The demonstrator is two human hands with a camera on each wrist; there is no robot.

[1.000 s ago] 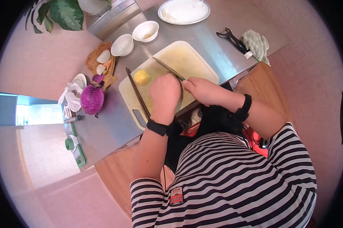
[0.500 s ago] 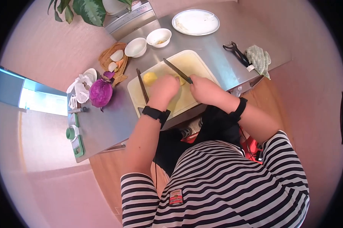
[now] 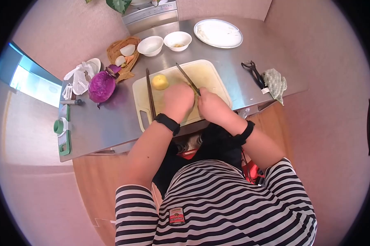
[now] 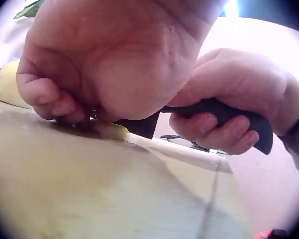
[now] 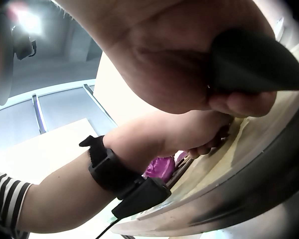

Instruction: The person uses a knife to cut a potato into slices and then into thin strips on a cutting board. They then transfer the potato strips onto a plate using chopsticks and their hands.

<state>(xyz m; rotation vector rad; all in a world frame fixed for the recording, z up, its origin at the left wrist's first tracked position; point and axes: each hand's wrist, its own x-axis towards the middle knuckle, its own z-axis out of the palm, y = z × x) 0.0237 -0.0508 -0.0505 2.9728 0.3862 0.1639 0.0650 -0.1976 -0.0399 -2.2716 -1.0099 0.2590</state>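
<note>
My right hand (image 3: 213, 107) grips the dark handle of a knife (image 3: 188, 78), its blade slanting over the cutting board (image 3: 207, 76) beside the left knuckles. On the board, my left hand (image 3: 179, 100) has its fingers curled down on a flat yellow piece, which looks like peeled potato (image 4: 112, 130). That piece is mostly hidden under the fingers; in the left wrist view the blade stands right by it. A larger peeled yellow potato chunk (image 3: 160, 82) sits just beyond the left hand. A pair of dark chopsticks (image 3: 151, 94) lies along the board's left side.
Left of the board are a purple cabbage (image 3: 103, 87) and a wicker basket (image 3: 113, 50) with onion pieces. Two white bowls (image 3: 151, 46) and an oval plate (image 3: 217, 33) stand at the back. A black peeler (image 3: 254, 74) and a patterned cloth (image 3: 274, 84) lie right.
The head view has shifted and turned. Half a second ago the knife stood farther from my left hand; now knife and right hand are close against the left knuckles.
</note>
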